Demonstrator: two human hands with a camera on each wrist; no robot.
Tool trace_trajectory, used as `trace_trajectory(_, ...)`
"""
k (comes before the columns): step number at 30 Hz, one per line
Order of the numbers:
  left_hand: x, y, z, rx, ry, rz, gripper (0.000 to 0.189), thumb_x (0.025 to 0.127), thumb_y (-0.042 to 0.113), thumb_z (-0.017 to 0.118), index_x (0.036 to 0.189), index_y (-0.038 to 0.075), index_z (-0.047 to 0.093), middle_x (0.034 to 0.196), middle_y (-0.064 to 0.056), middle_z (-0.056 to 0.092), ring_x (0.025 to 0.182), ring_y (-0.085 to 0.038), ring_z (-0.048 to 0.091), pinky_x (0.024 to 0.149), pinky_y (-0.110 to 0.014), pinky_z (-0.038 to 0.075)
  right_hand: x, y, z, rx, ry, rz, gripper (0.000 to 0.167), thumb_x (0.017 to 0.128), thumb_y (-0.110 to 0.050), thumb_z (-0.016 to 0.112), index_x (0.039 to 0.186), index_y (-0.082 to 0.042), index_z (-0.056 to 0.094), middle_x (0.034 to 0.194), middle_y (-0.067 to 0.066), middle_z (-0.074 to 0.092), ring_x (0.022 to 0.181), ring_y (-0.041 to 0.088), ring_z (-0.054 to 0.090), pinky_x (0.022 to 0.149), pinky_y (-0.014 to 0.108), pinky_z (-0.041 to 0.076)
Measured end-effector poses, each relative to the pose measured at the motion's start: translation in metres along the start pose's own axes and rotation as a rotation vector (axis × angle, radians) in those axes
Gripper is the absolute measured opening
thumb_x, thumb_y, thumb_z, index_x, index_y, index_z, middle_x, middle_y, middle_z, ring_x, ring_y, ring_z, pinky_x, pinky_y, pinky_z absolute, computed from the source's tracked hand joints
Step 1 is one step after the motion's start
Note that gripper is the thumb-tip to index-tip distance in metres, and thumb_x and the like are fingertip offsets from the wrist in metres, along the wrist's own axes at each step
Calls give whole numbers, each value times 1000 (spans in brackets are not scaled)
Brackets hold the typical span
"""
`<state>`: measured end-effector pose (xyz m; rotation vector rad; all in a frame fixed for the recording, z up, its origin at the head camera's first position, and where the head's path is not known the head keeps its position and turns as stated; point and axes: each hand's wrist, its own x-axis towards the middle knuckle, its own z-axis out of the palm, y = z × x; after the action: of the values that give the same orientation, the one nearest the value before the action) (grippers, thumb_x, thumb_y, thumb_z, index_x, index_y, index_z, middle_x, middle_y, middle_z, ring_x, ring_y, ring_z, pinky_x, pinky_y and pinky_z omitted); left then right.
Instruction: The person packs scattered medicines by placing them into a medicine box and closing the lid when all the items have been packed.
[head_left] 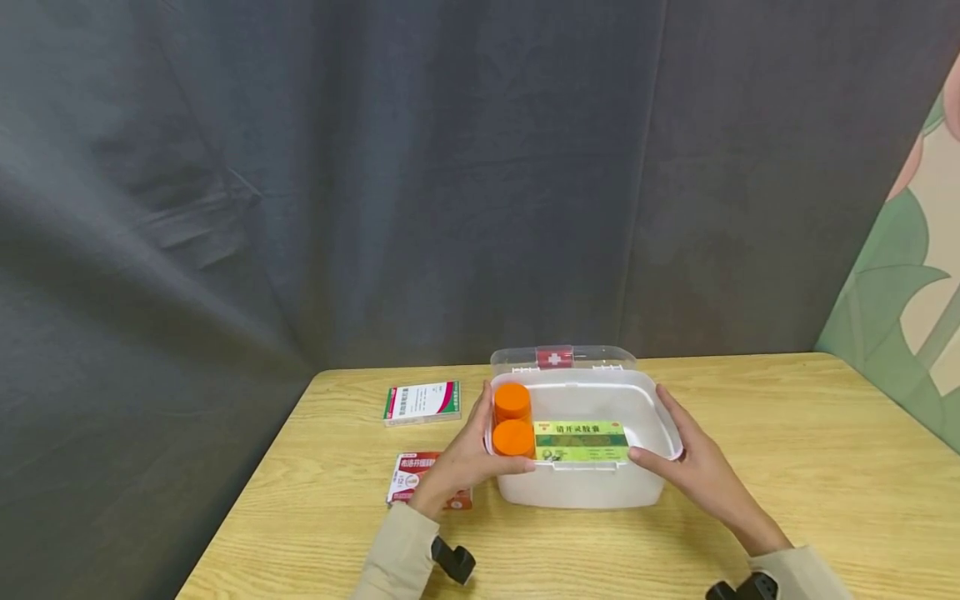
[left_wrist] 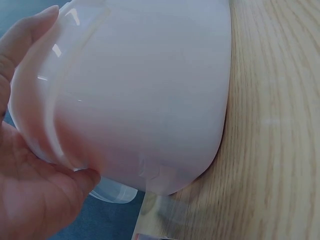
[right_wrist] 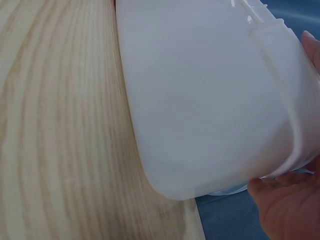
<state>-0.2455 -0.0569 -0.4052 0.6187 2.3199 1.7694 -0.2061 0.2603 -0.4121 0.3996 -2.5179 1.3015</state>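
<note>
A translucent white plastic box (head_left: 581, 487) stands on the table with its top open. My left hand (head_left: 465, 458) grips its left end, thumb along the front rim and fingers on the side. At the opposite end my right hand (head_left: 693, 454) holds the rim in the same way. Inside, two bottles with orange caps (head_left: 513, 402) stand at the left, one behind the other. A green medicine carton (head_left: 581, 442) lies beside them near the front wall. In the left wrist view the box wall (left_wrist: 145, 90) hides the contents; the right wrist view shows likewise only its outer wall (right_wrist: 195, 100).
A clear lid (head_left: 517, 360) with a red cross label shows behind the box. To the left lie a white and green medicine carton (head_left: 423, 402) and a red one (head_left: 405, 479), the latter partly covered by my left hand. A dark curtain (head_left: 480, 183) hangs behind the wooden table (head_left: 787, 417).
</note>
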Motion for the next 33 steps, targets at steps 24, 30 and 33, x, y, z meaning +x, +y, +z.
trace_trajectory(24, -2, 5, -4, 42, 16, -28, 121, 75, 30, 85, 156, 29, -5, 161, 0, 3, 141, -28, 23, 111, -54, 22, 3, 1, 3, 118, 4, -94, 96, 79, -11, 80, 154, -4, 20, 155, 23, 18, 122, 42, 41, 83, 12, 40)
trace_trajectory(30, -1, 6, -3, 58, 20, -18, 122, 74, 29, 85, 156, 27, -5, 161, 1, 3, 142, -26, 21, 112, -52, 21, 1, 1, 1, 113, -1, -78, 98, 80, -11, 80, 155, -5, 17, 155, 23, 17, 122, 43, 40, 83, 10, 39)
trace_trajectory(33, 0, 6, -3, 69, 22, -1, 123, 74, 30, 86, 156, 26, -5, 161, 1, 3, 142, -23, 22, 112, -50, 22, 0, 3, 1, 114, 0, -68, 99, 79, -11, 80, 155, -6, 16, 156, 23, 16, 124, 45, 38, 83, 8, 37)
